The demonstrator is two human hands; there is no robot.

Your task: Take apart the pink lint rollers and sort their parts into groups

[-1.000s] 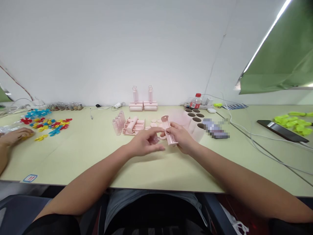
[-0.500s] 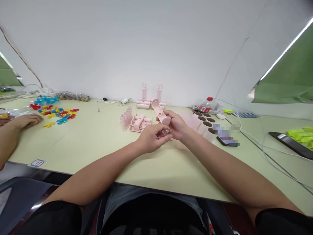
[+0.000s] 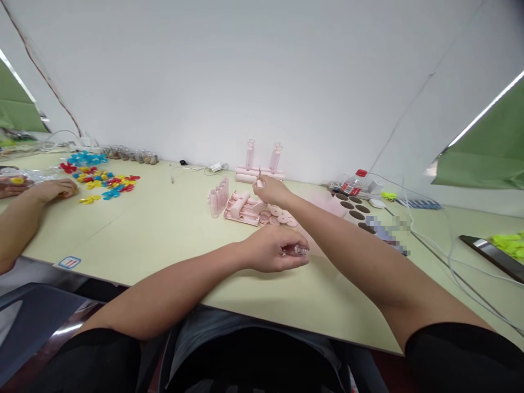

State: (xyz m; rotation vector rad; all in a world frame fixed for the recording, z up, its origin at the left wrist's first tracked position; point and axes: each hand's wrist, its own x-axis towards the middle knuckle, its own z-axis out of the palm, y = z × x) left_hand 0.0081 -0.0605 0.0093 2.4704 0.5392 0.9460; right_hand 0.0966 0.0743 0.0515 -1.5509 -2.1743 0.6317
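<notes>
"Where are my hands?"

"Your left hand (image 3: 266,249) is low over the table (image 3: 196,229), fingers curled and thumb below, around a clear piece (image 3: 301,250) whose end pokes out. Your right hand (image 3: 273,192) reaches farther out, fingers bent and close together, in front of the pink bars (image 3: 245,178). I can't tell whether they hold anything."

"And the pink parts?"

"The tray (image 3: 241,220) sits beyond your left hand with pink pieces in it, one lying crosswise (image 3: 239,206). The discs (image 3: 283,220) are just beside it on the right, the tubes (image 3: 215,206) upright on its left."

"What could go wrong?"

"Your right wrist and forearm pass close over the discs, so dropping them could scatter the discs. Those slim uprights (image 3: 275,159) behind your right hand look easy to tip; a knuckle or the bars being nudged might do it. On the left, your fingertips and thumb leave a gap at the clear piece's end, so it could slip out if your grip eases."
</notes>
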